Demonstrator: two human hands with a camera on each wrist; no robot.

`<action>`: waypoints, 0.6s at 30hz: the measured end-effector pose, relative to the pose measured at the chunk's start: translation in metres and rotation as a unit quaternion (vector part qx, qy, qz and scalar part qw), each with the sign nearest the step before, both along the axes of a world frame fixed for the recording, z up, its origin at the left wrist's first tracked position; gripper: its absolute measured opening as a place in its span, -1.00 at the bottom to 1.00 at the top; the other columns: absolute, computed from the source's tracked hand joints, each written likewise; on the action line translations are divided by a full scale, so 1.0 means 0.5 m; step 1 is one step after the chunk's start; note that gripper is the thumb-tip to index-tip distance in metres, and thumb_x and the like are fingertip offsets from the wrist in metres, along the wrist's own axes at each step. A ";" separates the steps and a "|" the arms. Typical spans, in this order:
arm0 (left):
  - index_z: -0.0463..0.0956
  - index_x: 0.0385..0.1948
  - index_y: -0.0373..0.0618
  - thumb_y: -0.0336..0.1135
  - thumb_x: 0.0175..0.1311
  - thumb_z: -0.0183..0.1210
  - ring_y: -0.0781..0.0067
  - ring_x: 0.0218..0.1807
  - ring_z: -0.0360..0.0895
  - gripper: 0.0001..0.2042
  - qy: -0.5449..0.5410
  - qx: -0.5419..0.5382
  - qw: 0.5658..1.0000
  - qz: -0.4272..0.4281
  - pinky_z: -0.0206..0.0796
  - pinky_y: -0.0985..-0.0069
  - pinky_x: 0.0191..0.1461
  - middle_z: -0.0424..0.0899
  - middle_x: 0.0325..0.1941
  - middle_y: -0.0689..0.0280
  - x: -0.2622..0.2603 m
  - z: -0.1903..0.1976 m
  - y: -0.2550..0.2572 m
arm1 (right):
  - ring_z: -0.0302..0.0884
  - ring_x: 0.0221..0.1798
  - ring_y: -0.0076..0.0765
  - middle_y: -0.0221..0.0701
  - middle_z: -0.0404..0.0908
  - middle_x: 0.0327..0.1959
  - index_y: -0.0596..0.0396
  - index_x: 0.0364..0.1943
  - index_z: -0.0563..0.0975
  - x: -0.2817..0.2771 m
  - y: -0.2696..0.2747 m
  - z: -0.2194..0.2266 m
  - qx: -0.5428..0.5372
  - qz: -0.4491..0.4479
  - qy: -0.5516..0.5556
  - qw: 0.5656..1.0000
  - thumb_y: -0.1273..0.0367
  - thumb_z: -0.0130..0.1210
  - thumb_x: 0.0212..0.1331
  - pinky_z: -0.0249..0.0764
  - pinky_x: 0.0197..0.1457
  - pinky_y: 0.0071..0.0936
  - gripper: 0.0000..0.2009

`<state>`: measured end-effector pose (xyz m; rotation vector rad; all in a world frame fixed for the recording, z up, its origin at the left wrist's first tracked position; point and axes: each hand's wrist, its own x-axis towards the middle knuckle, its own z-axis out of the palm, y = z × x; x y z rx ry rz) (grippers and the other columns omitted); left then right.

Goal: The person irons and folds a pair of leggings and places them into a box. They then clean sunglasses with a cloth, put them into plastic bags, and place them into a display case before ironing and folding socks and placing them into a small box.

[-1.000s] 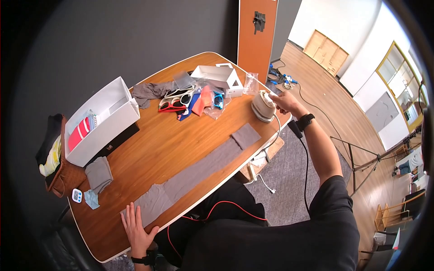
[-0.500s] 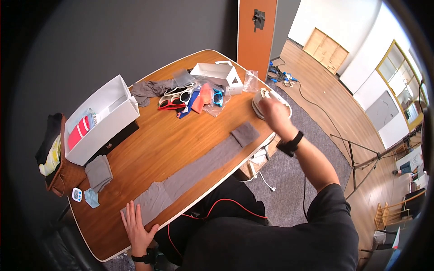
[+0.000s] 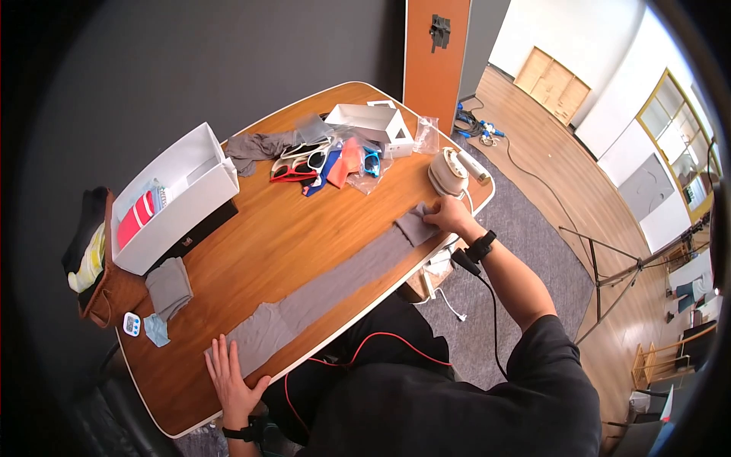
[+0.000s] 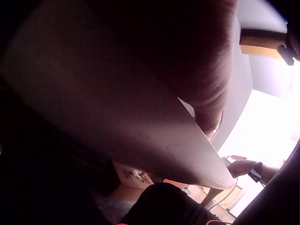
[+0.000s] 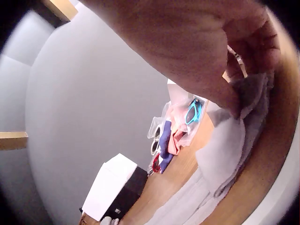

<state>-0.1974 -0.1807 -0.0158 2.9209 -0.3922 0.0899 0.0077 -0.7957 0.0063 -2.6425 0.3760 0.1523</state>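
Observation:
A long strip of grey cloth lies along the table's near edge, its far right end folded over. My left hand rests flat on its near left end, fingers spread. At the folded end my right hand pinches the cloth; in the right wrist view thumb and fingers of the hand grip the raised grey fabric. The iron stands just beyond the right hand, not touched. The left wrist view is dark, showing part of the left hand above the table edge.
Sunglasses, plastic bags and an open white box sit at the back. To the left are a larger white box, a folded grey cloth, a timer and a brown basket. A black cable hangs by the right arm.
My right hand has let go of the iron, moved back toward me and taken hold of the cloth's folded end. The left hand has stayed in place.

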 end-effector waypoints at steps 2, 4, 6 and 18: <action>0.20 0.60 -0.23 0.40 0.31 0.17 -0.14 0.77 -0.03 0.00 -0.014 -0.009 1.000 -0.005 -0.32 -0.24 0.77 0.12 0.75 -0.05 -0.001 -0.002 0.004 | 0.81 -0.16 -0.13 -0.15 0.82 -0.29 0.19 -0.24 0.76 0.002 -0.010 -0.003 0.017 -0.010 0.006 1.000 0.20 0.51 0.03 0.67 -0.03 -0.22 -0.65; 0.20 0.59 -0.24 0.38 0.30 0.19 -0.14 0.77 -0.02 0.00 -0.019 -0.016 1.000 -0.008 -0.31 -0.25 0.76 0.13 0.74 -0.06 -0.001 -0.005 0.008 | 0.83 -0.20 -0.12 -0.16 0.82 -0.36 0.18 -0.34 0.76 0.002 -0.013 0.004 0.050 -0.009 -0.037 0.998 0.24 0.50 0.02 0.69 -0.07 -0.20 -0.73; 0.21 0.59 -0.24 0.36 0.28 0.22 -0.14 0.76 -0.01 -0.01 -0.024 -0.024 0.999 -0.010 -0.30 -0.25 0.76 0.14 0.74 -0.06 -0.003 -0.008 0.011 | 0.83 -0.21 -0.17 -0.20 0.81 -0.37 0.15 -0.31 0.76 0.000 -0.010 0.013 0.043 -0.017 -0.043 0.998 0.27 0.50 0.02 0.70 -0.07 -0.23 -0.74; 0.27 0.52 -0.31 0.18 0.16 0.38 -0.16 0.71 0.12 -0.03 -0.053 -0.053 0.997 -0.018 -0.20 -0.26 0.75 0.24 0.68 -0.10 -0.006 -0.008 0.008 | 0.80 -0.19 -0.11 -0.22 0.78 -0.33 0.12 -0.15 0.72 -0.061 0.132 0.112 0.015 0.045 -0.171 0.984 0.35 0.43 0.07 0.68 -0.08 -0.21 -0.74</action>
